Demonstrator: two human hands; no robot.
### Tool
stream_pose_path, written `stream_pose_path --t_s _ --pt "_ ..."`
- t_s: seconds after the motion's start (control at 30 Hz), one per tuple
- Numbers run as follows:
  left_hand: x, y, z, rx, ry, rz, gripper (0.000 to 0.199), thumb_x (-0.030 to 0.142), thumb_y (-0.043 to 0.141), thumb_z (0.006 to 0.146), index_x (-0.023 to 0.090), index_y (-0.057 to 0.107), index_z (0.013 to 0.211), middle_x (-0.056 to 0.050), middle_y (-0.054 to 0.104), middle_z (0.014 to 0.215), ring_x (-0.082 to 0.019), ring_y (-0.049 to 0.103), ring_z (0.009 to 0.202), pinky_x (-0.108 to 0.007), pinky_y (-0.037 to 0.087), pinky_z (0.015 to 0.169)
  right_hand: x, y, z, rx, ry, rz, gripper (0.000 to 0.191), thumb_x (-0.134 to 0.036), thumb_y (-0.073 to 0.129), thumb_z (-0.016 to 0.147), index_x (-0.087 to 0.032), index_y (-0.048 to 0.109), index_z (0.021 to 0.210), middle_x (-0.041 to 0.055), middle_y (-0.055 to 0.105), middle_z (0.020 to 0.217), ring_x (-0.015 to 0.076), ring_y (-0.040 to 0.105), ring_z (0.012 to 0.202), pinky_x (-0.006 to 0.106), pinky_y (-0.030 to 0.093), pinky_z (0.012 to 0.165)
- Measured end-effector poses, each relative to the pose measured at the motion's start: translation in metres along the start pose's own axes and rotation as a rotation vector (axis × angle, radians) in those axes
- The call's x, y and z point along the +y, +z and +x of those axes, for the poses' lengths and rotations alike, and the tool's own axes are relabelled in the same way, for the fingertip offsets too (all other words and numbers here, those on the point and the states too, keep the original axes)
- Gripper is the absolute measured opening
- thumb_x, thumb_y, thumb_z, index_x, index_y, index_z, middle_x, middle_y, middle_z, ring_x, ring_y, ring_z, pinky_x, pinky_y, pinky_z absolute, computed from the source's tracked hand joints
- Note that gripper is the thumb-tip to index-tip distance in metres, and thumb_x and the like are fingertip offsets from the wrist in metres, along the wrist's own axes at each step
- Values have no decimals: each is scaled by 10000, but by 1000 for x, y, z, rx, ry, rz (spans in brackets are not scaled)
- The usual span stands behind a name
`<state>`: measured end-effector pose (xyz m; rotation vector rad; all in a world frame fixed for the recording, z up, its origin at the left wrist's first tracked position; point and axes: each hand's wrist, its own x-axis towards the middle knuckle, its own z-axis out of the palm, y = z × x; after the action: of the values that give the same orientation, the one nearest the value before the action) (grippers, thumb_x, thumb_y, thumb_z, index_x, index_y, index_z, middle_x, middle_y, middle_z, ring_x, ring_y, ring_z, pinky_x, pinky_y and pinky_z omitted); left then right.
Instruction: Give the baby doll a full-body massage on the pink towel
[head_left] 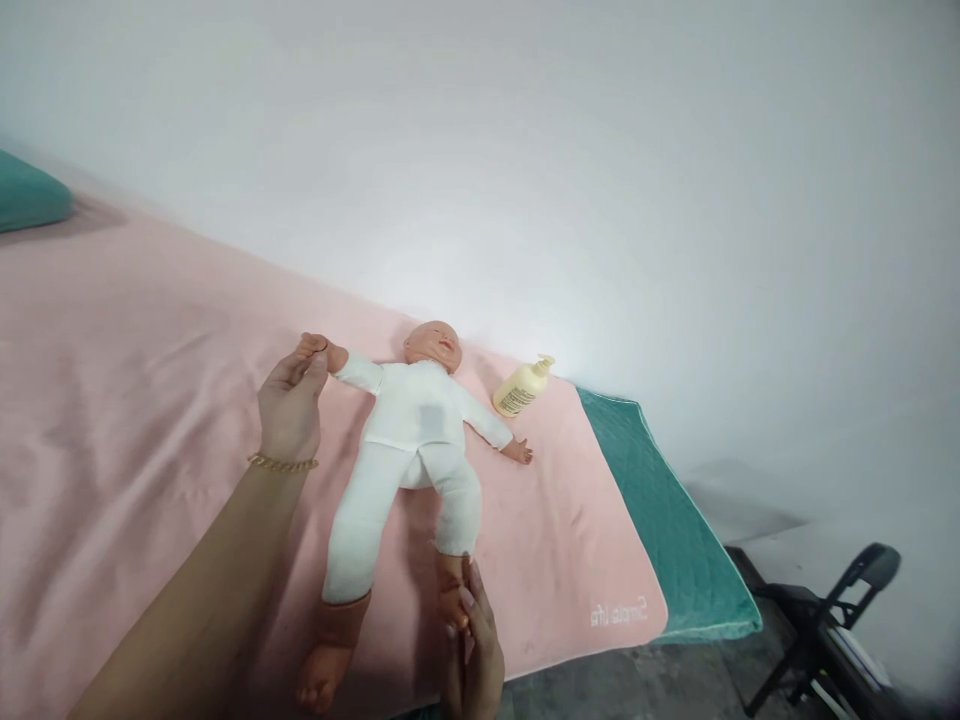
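A baby doll [416, 405] with a white cloth body lies on its back on a pink sheet [187, 330], its head toward the wall. My left hand [294, 400] is closed around the doll's hand at the left, holding that arm out to the side. Near the bottom, my right hand [476, 650] grips the doll's foot on the right side, fingers and thumb around it. The doll's other foot [326, 670] and other hand [517, 451] are untouched. A pale yellow pump bottle [523, 388] stands beside the doll, close to the wall.
Under the sheet a green cover [667, 510] shows at the right end. A green cushion or cloth [30, 195] sits at the far left. The white wall [525, 150] runs behind the bed. A black folding chair [832, 610] stands on the grey floor at the lower right.
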<state>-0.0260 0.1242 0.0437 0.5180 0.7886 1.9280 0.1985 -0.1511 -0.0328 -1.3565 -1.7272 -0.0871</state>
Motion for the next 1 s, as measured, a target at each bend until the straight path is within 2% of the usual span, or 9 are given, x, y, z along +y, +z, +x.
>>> stream_pose_path --t_s 0.1,0.23,0.33,0.43,0.5,0.6,0.73,0.83,1.0 --pt "5 6 -9 -188 143 146 243 289 807 736 194 733 946 -52 730 1094 -231 654 1108 -435 480 1066 -2 -3 17 10 44 -2 472 -193 433 1006 -310 437 1463 76 486 1495 266 541 1303 354 598 949" --pt "4 7 -21 -394 166 442 347 347 817 710 220 743 1025 -48 741 1099 -252 665 1094 -437 499 1050 0 0 55 70 62 -17 427 -163 445 1004 -290 492 1410 96 528 1463 263 547 1308 399 593 958" --pt "-2 7 -25 -527 251 574 300 376 788 740 250 754 1009 -37 741 1117 -252 651 1121 -442 476 1070 4 4 89 68 37 42 418 -159 431 1009 -275 486 1407 102 529 1463 256 525 1333 414 587 961" --pt "-11 8 -24 -705 405 658 200 362 753 768 260 773 939 -37 757 1064 -264 637 1126 -481 448 1067 8 8 119 42 41 92 412 -172 430 1013 -260 481 1412 105 553 1438 249 512 1349 442 545 1018" --pt "-16 7 -22 -806 482 748 137 335 711 795 275 783 895 -26 764 1044 -279 604 1166 -519 410 1071 9 11 132 17 71 113 418 -181 441 1010 -254 473 1421 111 564 1425 240 529 1335 437 530 1033" --pt "-21 6 -20 -887 536 839 127 296 670 817 298 785 870 0 762 1059 -288 555 1218 -557 337 1094 9 16 143 2 94 134 404 -207 465 1005 -247 490 1406 117 569 1420 238 558 1306 418 537 1017" --pt "-23 5 -20 -913 529 847 127 267 675 802 308 784 853 6 767 1032 -290 551 1221 -581 280 1118 10 19 142 4 119 152 424 -223 468 1005 -249 470 1428 112 632 1332 235 588 1269 427 543 1007" --pt "-20 6 -21 -875 437 754 124 274 692 787 298 790 860 -17 763 1043 -292 555 1226 -560 338 1107 9 18 133 20 112 144 425 -211 471 1001 -253 473 1425 114 617 1355 235 586 1273 434 538 1020" --pt "-7 8 -21 -587 55 404 313 315 812 708 237 776 1008 -59 733 1140 -278 596 1203 -466 435 1089 -3 9 106 25 130 137 451 -202 474 995 -264 453 1441 106 532 1459 240 527 1337 428 523 1050"
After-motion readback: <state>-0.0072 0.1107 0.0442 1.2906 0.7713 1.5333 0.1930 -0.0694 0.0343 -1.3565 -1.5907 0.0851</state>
